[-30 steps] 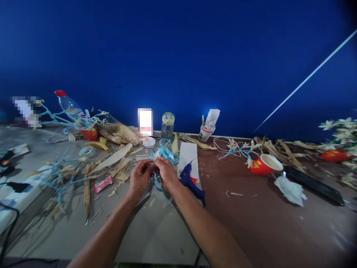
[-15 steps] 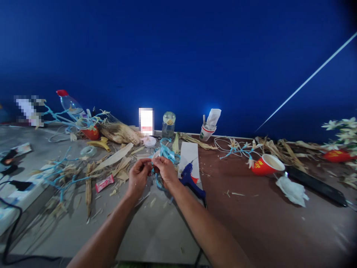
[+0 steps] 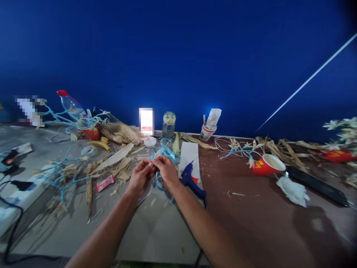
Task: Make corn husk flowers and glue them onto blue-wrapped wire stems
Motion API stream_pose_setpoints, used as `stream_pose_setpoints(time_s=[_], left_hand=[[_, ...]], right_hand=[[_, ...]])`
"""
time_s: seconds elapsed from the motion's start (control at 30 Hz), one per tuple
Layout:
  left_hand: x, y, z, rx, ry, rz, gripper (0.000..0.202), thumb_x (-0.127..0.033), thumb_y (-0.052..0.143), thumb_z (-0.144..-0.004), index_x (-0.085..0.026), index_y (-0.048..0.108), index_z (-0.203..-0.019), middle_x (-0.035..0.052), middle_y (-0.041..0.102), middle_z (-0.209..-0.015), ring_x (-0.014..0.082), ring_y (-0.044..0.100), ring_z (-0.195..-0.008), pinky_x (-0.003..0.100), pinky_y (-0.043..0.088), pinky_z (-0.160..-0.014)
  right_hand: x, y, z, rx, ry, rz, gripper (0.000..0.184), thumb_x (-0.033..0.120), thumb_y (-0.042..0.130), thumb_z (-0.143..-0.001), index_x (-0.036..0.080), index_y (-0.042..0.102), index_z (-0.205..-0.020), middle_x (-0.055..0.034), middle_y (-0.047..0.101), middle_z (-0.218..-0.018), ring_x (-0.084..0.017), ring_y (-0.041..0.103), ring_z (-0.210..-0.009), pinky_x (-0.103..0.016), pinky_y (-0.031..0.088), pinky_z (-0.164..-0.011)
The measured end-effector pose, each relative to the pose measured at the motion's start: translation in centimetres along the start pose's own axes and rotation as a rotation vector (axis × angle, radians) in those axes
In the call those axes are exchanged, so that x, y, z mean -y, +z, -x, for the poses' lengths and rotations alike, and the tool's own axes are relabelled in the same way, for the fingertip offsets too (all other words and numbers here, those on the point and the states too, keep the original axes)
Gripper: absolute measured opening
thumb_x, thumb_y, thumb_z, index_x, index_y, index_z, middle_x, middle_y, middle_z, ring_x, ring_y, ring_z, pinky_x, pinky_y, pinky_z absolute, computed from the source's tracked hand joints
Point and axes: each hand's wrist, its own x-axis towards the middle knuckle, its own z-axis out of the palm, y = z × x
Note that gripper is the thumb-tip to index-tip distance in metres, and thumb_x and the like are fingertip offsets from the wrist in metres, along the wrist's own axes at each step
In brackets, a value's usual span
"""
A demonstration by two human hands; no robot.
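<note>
My left hand [image 3: 141, 175] and my right hand [image 3: 166, 172] meet fingertip to fingertip above the middle of the table. Both are closed in a pinch, and whatever sits between the fingers is too small and too covered to name. Shiny light-blue ribbon [image 3: 168, 152] lies in loops just behind and under my hands. To the right of my right hand, a blue glue gun [image 3: 192, 181] rests partly on a white card [image 3: 189, 150]. Dry corn husk pieces [image 3: 115, 159] are spread to the left of my left hand.
Blue-wrapped branches [image 3: 63, 182] and a white power strip [image 3: 22, 201] with a black cable occupy the left. A glass jar [image 3: 169, 125] and a paper cup [image 3: 208, 132] stand along the wall. Rightward lie a tipped red cup [image 3: 260, 166], crumpled tissue [image 3: 292, 190] and a black phone [image 3: 316, 186].
My left hand's fingers have shifted slightly, curling closer against the right hand's. A dark shadow shows on the table at the lower right. The other things lie as before.
</note>
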Motion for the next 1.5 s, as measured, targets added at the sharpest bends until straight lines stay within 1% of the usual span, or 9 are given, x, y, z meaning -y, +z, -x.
stream_pose_setpoints(time_s=[0.13, 0.27, 0.53, 0.7, 0.97, 1.1, 1.27, 1.4, 1.5], left_hand=[[-0.2, 0.1, -0.1, -0.009, -0.013, 0.044, 0.024, -0.023, 0.075, -0.065, -0.013, 0.056, -0.076, -0.0032, 0.054, -0.057, 0.0033, 0.044, -0.045, 0.014, 0.037, -0.045], [-0.4, 0.2, 0.0, 0.018, -0.032, 0.082, 0.029, -0.023, 0.076, -0.065, -0.016, 0.055, -0.083, -0.0042, 0.054, -0.057, 0.0034, 0.044, -0.045, 0.013, 0.036, -0.044], [-0.6, 0.6, 0.2, 0.029, -0.039, 0.024, 0.033, -0.025, 0.077, -0.064, -0.015, 0.054, -0.086, -0.0043, 0.054, -0.055, 0.0040, 0.044, -0.043, 0.015, 0.035, -0.043], [-0.7, 0.5, 0.1, 0.035, -0.031, 0.011, 0.031, -0.025, 0.076, -0.065, -0.014, 0.055, -0.085, -0.0037, 0.055, -0.055, 0.0040, 0.044, -0.043, 0.016, 0.035, -0.044], [-0.6, -0.2, -0.1, 0.045, -0.027, 0.044, 0.025, -0.024, 0.073, -0.068, -0.014, 0.057, -0.085, -0.0043, 0.053, -0.057, 0.0031, 0.043, -0.043, 0.015, 0.037, -0.046], [-0.5, -0.4, -0.3, 0.042, -0.047, 0.087, 0.026, -0.024, 0.074, -0.068, -0.015, 0.057, -0.085, -0.0047, 0.052, -0.056, 0.0023, 0.042, -0.043, 0.014, 0.038, -0.046], [-0.6, -0.5, -0.3, 0.019, -0.052, 0.126, 0.026, -0.024, 0.073, -0.069, -0.016, 0.056, -0.088, -0.0063, 0.050, -0.054, 0.0016, 0.040, -0.041, 0.013, 0.036, -0.044], [-0.8, -0.5, -0.3, 0.024, -0.039, 0.142, 0.025, -0.023, 0.072, -0.070, -0.017, 0.055, -0.088, -0.0073, 0.049, -0.054, 0.0011, 0.038, -0.040, 0.015, 0.037, -0.046], [-1.0, -0.6, -0.2, 0.048, -0.042, 0.136, 0.023, -0.022, 0.070, -0.072, -0.017, 0.054, -0.089, -0.0070, 0.049, -0.056, 0.0014, 0.038, -0.041, 0.016, 0.038, -0.048]], right_hand=[[0.5, 0.1, 0.2, 0.051, -0.022, -0.006, 0.018, 0.031, 0.068, -0.061, 0.018, 0.055, -0.061, 0.0071, 0.051, -0.049, -0.006, 0.041, -0.045, -0.020, 0.033, -0.047], [0.9, 0.3, 0.6, 0.113, 0.001, -0.019, 0.019, 0.034, 0.066, -0.064, 0.019, 0.055, -0.063, 0.0059, 0.054, -0.049, -0.008, 0.045, -0.042, -0.022, 0.038, -0.046], [1.2, 0.2, 0.9, 0.112, -0.026, 0.070, 0.020, 0.037, 0.064, -0.065, 0.020, 0.054, -0.065, 0.0074, 0.052, -0.046, -0.009, 0.046, -0.036, -0.022, 0.039, -0.039], [1.3, 0.1, 0.8, 0.114, -0.086, 0.163, 0.021, 0.037, 0.061, -0.069, 0.019, 0.054, -0.062, 0.0055, 0.053, -0.048, -0.009, 0.047, -0.040, -0.021, 0.040, -0.042], [1.2, -0.3, 0.6, 0.205, -0.117, 0.133, 0.019, 0.037, 0.059, -0.073, 0.019, 0.061, -0.067, 0.0033, 0.055, -0.053, -0.009, 0.047, -0.047, -0.022, 0.040, -0.052], [1.2, -0.2, 0.7, 0.214, -0.051, 0.031, 0.018, 0.036, 0.065, -0.067, 0.019, 0.060, -0.070, 0.0032, 0.059, -0.055, -0.010, 0.051, -0.051, -0.024, 0.042, -0.054], [1.1, -0.2, 0.8, 0.235, 0.032, -0.063, 0.024, 0.033, 0.069, -0.062, 0.019, 0.060, -0.079, 0.0023, 0.062, -0.060, -0.013, 0.056, -0.052, -0.027, 0.046, -0.056], [0.7, -0.3, 0.3, 0.151, 0.032, -0.101, 0.027, 0.030, 0.070, -0.058, 0.019, 0.063, -0.082, 0.0035, 0.060, -0.061, -0.010, 0.051, -0.052, -0.023, 0.042, -0.053], [0.3, -0.5, -0.2, 0.028, 0.021, -0.136, 0.020, 0.029, 0.071, -0.056, 0.018, 0.064, -0.071, 0.0061, 0.051, -0.053, -0.006, 0.039, -0.045, -0.020, 0.032, -0.045]])
